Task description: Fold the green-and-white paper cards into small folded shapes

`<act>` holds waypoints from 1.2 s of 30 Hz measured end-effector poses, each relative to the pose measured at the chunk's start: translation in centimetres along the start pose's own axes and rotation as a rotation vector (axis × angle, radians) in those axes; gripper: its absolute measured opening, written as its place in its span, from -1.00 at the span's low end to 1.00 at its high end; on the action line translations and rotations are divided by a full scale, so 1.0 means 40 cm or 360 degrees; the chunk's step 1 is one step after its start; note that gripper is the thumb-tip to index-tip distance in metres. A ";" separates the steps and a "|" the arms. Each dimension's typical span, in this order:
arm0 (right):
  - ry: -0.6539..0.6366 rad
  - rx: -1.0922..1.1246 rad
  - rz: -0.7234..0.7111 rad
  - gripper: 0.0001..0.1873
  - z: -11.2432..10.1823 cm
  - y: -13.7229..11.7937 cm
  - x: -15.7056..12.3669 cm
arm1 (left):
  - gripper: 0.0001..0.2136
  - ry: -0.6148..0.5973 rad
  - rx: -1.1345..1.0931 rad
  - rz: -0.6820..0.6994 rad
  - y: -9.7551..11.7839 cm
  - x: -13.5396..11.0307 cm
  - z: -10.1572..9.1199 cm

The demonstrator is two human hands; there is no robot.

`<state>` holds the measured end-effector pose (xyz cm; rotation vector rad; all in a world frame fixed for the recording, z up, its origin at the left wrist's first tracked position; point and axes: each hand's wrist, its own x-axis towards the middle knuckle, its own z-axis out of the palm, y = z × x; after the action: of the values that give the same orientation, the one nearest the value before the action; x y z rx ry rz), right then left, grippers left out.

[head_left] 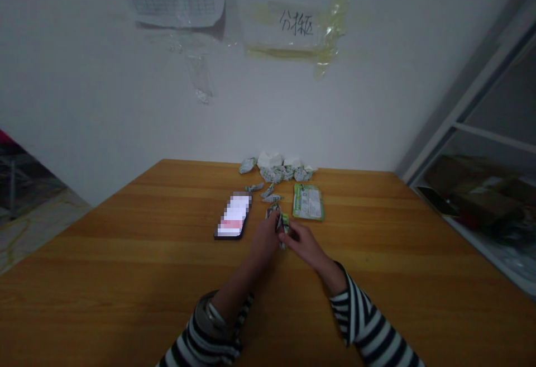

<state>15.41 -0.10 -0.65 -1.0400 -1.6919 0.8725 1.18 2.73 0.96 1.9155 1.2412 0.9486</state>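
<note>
Both my hands meet over the middle of the wooden table. My left hand and my right hand are pinched together on a small green and white wrapper held between their fingertips. Just beyond them lie a few loose folded wrappers. A flat green and white packet lies to the right of these. At the table's far edge sits a heap of crumpled wrappers. My sleeves are black and white striped.
A phone with a lit screen lies face up left of my hands. A white wall with taped plastic sheets and a handwritten label rises behind the table. A metal shelf unit with dark items stands at the right.
</note>
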 end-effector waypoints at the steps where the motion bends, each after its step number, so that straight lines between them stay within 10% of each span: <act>1: -0.0019 -0.0051 -0.0005 -0.71 0.003 -0.004 -0.004 | -0.80 0.0012 0.0012 0.0005 -0.003 -0.002 0.000; 7: 0.0278 -0.0046 0.0055 -0.51 0.018 0.002 -0.001 | -0.69 0.0181 0.0040 0.0046 -0.011 0.003 0.009; 12: 0.0707 0.0070 0.0029 -0.88 0.012 0.005 0.012 | -0.74 0.0312 -0.0258 0.0086 -0.033 0.025 0.019; 27: 0.0681 -0.0132 -0.0263 -0.87 0.035 -0.065 -0.003 | -0.51 -0.0192 -0.2123 -0.0412 0.032 0.009 0.045; 36: 0.0804 0.0589 0.0288 -0.78 0.033 0.006 0.008 | -0.53 0.0121 -0.1533 -0.0364 -0.010 0.021 0.065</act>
<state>14.15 0.16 -1.18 -1.0551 -0.9848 0.9023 3.41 3.29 -0.53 0.9691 0.7765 1.2005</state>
